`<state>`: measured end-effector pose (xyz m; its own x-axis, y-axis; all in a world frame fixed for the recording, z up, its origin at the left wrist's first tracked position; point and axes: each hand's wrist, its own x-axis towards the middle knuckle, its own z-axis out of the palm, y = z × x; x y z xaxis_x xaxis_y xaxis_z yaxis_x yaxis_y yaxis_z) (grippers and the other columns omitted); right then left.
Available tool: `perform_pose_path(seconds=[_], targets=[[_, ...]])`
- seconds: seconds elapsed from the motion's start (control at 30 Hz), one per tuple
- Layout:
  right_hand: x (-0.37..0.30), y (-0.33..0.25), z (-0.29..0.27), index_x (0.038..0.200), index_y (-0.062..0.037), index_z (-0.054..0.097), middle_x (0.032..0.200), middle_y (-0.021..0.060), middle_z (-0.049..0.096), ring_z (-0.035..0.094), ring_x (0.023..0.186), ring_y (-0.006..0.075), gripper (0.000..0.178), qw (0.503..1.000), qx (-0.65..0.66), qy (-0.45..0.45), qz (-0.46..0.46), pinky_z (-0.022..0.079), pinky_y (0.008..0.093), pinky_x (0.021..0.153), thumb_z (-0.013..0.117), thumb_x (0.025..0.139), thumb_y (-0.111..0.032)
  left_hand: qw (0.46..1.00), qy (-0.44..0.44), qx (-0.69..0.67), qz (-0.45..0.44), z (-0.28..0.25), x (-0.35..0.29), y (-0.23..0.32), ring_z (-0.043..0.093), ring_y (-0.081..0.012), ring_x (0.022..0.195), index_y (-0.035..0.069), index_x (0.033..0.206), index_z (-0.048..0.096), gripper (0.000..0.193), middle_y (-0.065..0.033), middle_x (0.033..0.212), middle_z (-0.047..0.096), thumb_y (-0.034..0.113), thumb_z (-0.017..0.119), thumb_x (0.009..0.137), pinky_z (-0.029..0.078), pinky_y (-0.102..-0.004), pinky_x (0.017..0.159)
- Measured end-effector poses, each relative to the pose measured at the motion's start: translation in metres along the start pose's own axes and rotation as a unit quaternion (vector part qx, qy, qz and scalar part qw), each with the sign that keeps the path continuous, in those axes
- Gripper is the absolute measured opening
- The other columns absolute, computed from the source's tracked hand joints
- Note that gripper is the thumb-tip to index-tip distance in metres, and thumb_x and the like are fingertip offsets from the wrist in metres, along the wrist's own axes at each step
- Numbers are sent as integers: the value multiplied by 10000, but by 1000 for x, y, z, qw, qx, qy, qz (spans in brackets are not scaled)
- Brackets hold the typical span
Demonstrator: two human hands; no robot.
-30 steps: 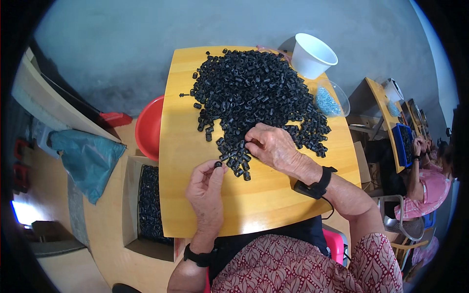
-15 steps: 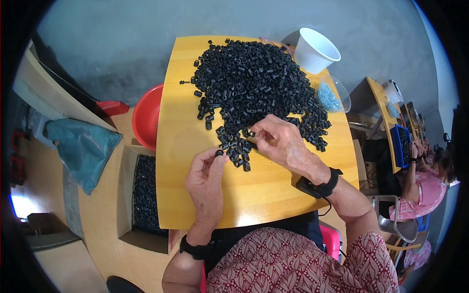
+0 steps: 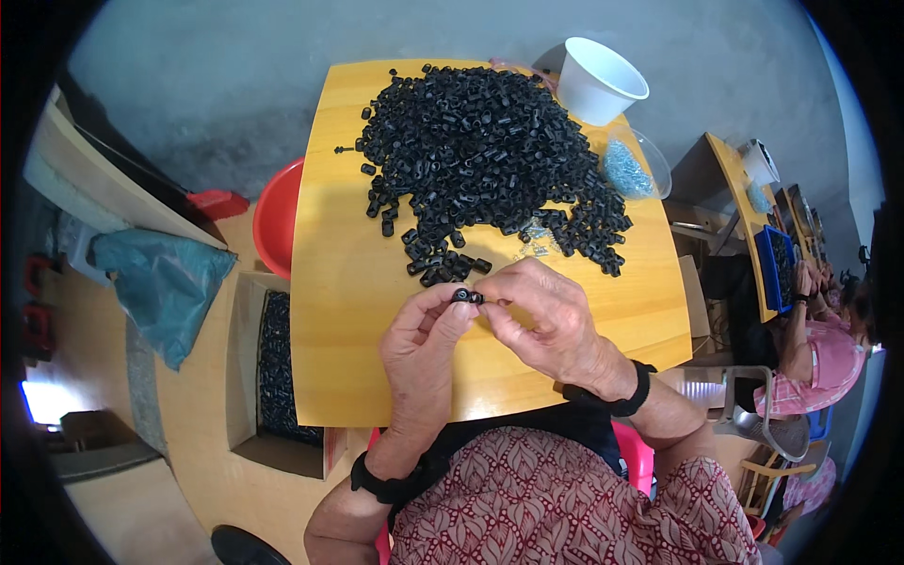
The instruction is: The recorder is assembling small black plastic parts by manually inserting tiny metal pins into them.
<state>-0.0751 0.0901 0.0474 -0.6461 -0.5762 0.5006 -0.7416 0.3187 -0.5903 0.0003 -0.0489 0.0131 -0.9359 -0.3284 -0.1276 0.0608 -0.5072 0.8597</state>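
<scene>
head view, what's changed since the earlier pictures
The right hand has left the pile of small black pieces and come back toward the body, apparently gripping a black piece, to meet the left hand, which has shifted slightly right. The left hand still pinches its own black part. The white bucket and red basin stayed put.

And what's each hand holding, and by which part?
The left hand pinches a short black tubular piece, apparently by its sides. The right hand holds a second black piece right beside it; exactly where it grips is too small to tell.
</scene>
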Motion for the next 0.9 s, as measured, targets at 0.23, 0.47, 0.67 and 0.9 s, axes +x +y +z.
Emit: perform_pose_path(seconds=[0.23,0.47,0.67,0.9], targets=[[-18,-4,-14,1017,2,687,891,82,653,607,771,147,200,985,140,64,79,509,279,708,704,821,38,999,-30,-23,5,23,-7,4,639,-100,929,6,1153,641,196,-50,1049,678,57,641,963,533,-236,837],[-33,3,-32,1010,3,689,915,78,659,609,755,144,203,973,163,129,99,511,272,695,706,815,56,997,-80,8,0,45,-4,2,638,-105,932,5,1156,639,199,-51,1046,677,49,640,962,531,-248,863],[-37,7,-45,1025,5,690,924,97,662,627,743,163,233,991,39,121,37,526,277,667,718,801,64,995,-100,17,-10,55,-3,-7,615,-102,983,-18,1141,639,192,-46,1056,670,-8,640,950,490,-245,901],[-43,14,-57,1059,14,694,929,109,662,630,745,171,229,987,89,100,89,524,286,667,693,835,59,993,-108,27,-31,55,-2,-10,641,-132,1007,-25,1147,634,191,-69,1068,682,-7,625,957,498,-266,929]])
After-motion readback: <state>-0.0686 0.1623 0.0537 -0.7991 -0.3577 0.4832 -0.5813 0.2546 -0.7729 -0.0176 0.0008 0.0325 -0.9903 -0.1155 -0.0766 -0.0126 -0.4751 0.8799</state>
